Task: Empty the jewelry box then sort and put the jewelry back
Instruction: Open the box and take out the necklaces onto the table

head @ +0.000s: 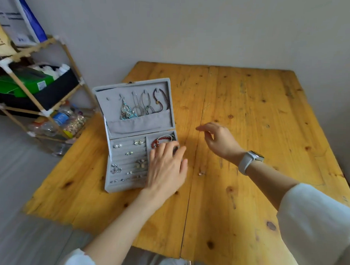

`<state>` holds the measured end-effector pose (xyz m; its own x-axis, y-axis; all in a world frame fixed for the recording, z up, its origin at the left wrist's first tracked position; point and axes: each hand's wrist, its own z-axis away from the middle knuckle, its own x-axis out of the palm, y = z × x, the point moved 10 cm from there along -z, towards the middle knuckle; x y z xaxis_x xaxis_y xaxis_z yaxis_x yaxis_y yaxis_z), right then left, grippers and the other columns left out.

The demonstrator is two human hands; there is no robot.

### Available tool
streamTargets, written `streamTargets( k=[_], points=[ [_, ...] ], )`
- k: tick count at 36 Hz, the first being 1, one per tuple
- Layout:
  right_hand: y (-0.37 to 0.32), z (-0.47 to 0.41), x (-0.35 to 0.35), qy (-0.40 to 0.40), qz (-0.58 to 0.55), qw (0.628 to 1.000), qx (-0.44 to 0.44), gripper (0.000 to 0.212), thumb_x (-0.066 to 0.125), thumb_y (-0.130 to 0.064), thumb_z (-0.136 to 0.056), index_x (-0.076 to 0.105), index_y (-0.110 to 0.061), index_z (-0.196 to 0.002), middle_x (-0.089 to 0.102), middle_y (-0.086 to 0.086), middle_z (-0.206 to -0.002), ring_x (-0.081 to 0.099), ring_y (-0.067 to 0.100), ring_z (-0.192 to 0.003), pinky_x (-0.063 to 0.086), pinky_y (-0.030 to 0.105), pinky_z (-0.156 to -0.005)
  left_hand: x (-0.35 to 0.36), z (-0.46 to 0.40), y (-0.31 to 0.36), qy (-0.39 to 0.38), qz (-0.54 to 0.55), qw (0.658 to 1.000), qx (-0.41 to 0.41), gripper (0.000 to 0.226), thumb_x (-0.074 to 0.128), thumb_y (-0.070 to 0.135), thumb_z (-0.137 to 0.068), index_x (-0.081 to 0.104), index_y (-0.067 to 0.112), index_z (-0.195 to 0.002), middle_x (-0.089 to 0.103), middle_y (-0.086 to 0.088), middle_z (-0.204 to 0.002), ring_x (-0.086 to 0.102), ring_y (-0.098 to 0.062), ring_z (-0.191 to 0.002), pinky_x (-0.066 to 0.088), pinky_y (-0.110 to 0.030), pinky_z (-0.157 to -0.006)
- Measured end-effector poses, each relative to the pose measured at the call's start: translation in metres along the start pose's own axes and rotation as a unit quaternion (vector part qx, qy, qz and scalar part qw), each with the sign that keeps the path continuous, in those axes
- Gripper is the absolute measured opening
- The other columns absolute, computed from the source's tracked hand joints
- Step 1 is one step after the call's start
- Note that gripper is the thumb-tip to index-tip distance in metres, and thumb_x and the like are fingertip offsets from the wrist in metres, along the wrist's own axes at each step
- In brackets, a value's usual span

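Note:
A grey velvet jewelry box (126, 185) lies open on the wooden table (250, 115). Necklaces (143, 105) hang inside its lid above a pocket. Several earrings (127, 153) sit in the ring rows of its base. A red bead bracelet (160, 141) lies in the right compartment. My left hand (166, 167) rests flat over the box's right side, fingers straight, covering part of that compartment. To the right of the box my right hand (217, 139) hovers above the table, fingers loosely curled and holding nothing. A small ring (201, 173) lies on the table between my hands.
A wooden rack (43, 72) with boxes, bags and plastic bottles stands at the left, beside the table's left edge. A grey wall runs behind the table. My right wrist wears a white watch (248, 160).

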<state>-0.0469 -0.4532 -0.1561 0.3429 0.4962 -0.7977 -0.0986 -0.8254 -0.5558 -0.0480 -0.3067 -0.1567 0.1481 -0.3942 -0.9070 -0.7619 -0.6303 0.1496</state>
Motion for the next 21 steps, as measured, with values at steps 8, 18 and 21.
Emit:
streamTargets(
  k=[8,18,21],
  points=[
    [-0.090,-0.046,0.036,-0.011,-0.078,0.997,-0.012,0.029,0.043,-0.015,-0.092,0.058,-0.016,-0.117,0.070,0.007,-0.097,0.063,0.022,-0.085,0.051,0.040,-0.076,-0.068,-0.024,-0.121,0.079,-0.041,0.988,-0.124,0.047,0.063,0.019,-0.081,0.053,0.010,-0.126,0.044,-0.015,-0.138,0.041,-0.035,-0.123,0.038,-0.051,-0.092],
    [-0.148,-0.110,0.071,0.067,-0.048,0.995,0.052,0.030,0.045,-0.040,-0.092,0.055,-0.017,-0.110,0.070,0.008,-0.092,0.063,0.029,-0.089,0.050,0.037,-0.073,-0.083,-0.069,-0.204,0.028,-0.035,0.988,-0.149,0.064,0.046,0.017,-0.090,0.017,0.020,-0.147,0.012,0.004,-0.156,0.002,-0.019,-0.143,0.012,-0.050,-0.111],
    [-0.148,-0.118,0.080,0.075,-0.019,0.992,0.098,0.035,0.046,-0.045,-0.090,0.054,-0.017,-0.109,0.068,0.010,-0.098,0.062,0.032,-0.094,0.046,0.035,-0.074,-0.081,-0.069,-0.205,0.045,-0.018,0.989,-0.137,0.060,0.050,0.013,-0.085,0.031,0.018,-0.142,0.024,0.004,-0.152,0.014,-0.019,-0.141,0.018,-0.049,-0.108]
  ],
)
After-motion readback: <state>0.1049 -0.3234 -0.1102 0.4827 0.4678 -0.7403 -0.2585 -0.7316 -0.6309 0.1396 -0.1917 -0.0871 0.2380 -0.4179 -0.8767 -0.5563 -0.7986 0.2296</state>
